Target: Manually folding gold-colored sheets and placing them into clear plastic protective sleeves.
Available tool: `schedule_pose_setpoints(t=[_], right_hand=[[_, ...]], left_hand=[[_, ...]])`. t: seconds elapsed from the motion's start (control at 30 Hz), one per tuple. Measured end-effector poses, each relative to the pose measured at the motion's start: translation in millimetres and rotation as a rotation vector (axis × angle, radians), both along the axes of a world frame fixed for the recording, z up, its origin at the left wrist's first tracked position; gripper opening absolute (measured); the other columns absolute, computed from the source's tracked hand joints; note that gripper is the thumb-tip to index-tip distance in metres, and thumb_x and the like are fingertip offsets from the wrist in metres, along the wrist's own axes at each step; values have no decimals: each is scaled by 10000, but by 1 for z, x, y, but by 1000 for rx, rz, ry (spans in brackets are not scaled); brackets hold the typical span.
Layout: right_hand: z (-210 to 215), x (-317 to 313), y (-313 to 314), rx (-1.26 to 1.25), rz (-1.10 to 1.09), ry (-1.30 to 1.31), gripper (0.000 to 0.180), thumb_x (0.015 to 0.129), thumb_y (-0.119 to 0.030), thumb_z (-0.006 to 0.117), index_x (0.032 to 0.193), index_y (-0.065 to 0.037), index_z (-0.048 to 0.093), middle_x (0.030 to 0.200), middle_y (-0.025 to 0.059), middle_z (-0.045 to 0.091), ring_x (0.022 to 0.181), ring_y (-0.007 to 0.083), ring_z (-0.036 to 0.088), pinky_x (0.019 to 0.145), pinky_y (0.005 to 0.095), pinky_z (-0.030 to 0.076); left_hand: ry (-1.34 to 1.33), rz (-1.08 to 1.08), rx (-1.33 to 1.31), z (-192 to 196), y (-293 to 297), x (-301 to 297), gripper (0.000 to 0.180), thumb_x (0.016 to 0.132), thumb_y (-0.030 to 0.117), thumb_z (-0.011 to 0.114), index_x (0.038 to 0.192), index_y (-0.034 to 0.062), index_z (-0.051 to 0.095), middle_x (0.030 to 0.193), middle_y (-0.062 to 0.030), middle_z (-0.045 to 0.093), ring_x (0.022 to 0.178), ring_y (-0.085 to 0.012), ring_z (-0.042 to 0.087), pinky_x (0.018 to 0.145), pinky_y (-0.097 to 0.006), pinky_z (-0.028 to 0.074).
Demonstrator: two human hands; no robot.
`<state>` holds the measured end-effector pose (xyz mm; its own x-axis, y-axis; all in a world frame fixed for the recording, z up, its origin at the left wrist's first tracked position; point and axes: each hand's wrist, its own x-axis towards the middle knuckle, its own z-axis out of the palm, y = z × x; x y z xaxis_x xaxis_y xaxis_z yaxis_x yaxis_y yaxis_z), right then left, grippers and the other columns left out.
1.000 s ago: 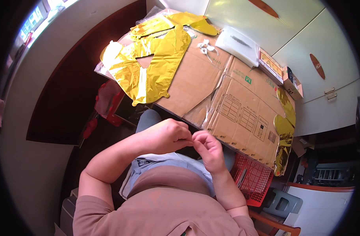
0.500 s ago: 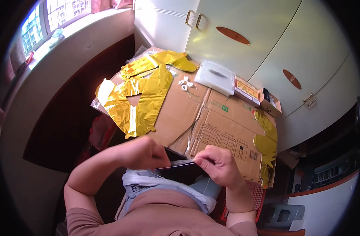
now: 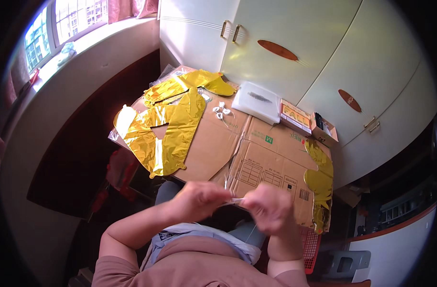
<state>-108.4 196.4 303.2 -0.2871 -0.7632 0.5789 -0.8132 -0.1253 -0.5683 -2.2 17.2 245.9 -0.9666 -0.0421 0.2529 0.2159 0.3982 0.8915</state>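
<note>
My left hand [image 3: 199, 201] and my right hand [image 3: 268, 210] are close together in front of my chest, both blurred. Each pinches one end of a thin clear strip [image 3: 235, 202] that runs between them. They hover over the near edge of a flattened brown cardboard box [image 3: 271, 162]. Flat gold foil balloons [image 3: 166, 129] lie on the cardboard's far left part, well beyond the hands.
Small white pieces [image 3: 221, 111] lie near the cardboard's far edge. A white flat pack [image 3: 259, 101], an orange box [image 3: 296, 117] and a small open box [image 3: 323, 130] sit by the white cabinet doors [image 3: 295, 52]. Another gold balloon [image 3: 319, 184] hangs at the right edge. A red basket [image 3: 311, 246] stands below right.
My view tilted up, so the cabinets and window show more. My hands moved from fiddling together to holding the clear strip stretched, then came closer again.
</note>
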Motion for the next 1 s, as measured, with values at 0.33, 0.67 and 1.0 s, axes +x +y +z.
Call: schedule_pose_setpoints(t=[0.33,0.67,1.0], right_hand=[[-41,14,-9,133,219,-296,66,862,-65,631,819,-20,611,694,108,540,633,252,576,575,326,452],[-40,4,-4,150,457,-391,9,856,-23,612,863,-17,614,721,125,556,648,247,574,601,336,453],[-32,-7,-7,21,254,-340,46,872,-51,608,836,-22,606,723,113,555,646,273,564,595,328,452]], left_hand=[[675,448,-213,-8,-20,-22,118,903,87,587,986,40,658,805,-97,674,549,-197,596,495,-302,471],[337,139,272,-15,-14,-14,150,927,103,589,1015,32,687,916,-113,710,533,-79,561,500,-216,467],[221,-127,19,-15,-12,-2,120,910,82,609,970,18,691,927,-65,708,540,-69,580,464,-192,450]])
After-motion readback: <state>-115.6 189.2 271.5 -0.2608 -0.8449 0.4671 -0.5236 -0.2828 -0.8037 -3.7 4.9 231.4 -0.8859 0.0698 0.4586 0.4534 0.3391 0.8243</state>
